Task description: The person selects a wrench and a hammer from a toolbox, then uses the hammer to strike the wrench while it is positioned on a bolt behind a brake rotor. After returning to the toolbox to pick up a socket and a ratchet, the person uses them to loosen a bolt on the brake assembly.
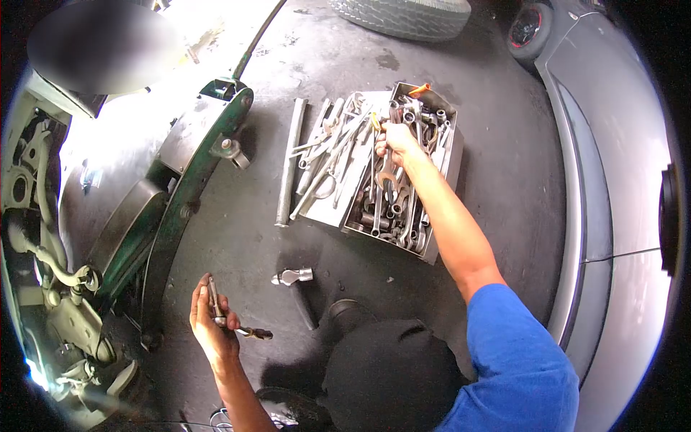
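Note:
My left hand [214,325], low on the left, is closed around a metal ratchet-like tool [217,306]; a darker end piece sticks out to the right below my fingers. My right hand [396,140] reaches into an open metal toolbox [448,176], its fingers curled among the tools. Just below that fist shows the jaw of an open-end wrench [387,178]; whether my fingers grip it is hidden. Several wrenches and sockets fill the box. On the lid side to its left lie more wrenches [324,169] in a loose pile.
A hammer [294,277] lies on the dark floor before my knees. Left of me stands a green floor jack [194,155], beside car suspension parts [68,288]. A metal bar [291,162] lies by the toolbox. A tire [403,16] is at the back; a grey car [612,144] lines the right.

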Action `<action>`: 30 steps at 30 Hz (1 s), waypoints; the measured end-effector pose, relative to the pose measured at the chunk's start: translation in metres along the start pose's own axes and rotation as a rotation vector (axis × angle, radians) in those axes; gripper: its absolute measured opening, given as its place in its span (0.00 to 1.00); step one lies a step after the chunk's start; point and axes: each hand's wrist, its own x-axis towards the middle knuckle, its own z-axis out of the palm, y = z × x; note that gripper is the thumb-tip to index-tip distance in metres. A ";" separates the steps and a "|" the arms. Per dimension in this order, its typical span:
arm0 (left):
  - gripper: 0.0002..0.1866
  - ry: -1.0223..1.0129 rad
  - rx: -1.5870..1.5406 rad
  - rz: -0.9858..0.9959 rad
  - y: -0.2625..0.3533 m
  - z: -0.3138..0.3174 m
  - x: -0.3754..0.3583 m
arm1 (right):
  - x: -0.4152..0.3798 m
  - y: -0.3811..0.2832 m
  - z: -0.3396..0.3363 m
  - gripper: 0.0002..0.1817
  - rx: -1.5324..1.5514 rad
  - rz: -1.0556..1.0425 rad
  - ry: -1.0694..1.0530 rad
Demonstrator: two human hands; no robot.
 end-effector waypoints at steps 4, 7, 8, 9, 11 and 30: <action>0.21 0.029 0.006 0.007 0.002 0.001 -0.002 | 0.027 0.002 0.000 0.16 -0.438 -0.303 0.272; 0.21 0.009 0.011 -0.003 -0.006 -0.006 0.001 | 0.050 -0.001 0.000 0.16 -0.590 -0.295 0.357; 0.21 0.004 0.021 -0.015 -0.009 -0.008 0.003 | 0.053 0.005 0.001 0.15 -0.627 -0.400 0.310; 0.21 0.000 0.032 -0.026 -0.012 -0.008 0.005 | 0.053 0.007 0.007 0.14 -0.617 -0.389 0.300; 0.21 -0.014 0.037 -0.036 -0.016 -0.007 0.009 | 0.049 0.007 0.022 0.15 -0.597 -0.368 0.279; 0.24 0.006 0.088 -0.080 -0.020 0.002 0.005 | 0.070 0.048 0.081 0.59 -1.364 -0.180 0.364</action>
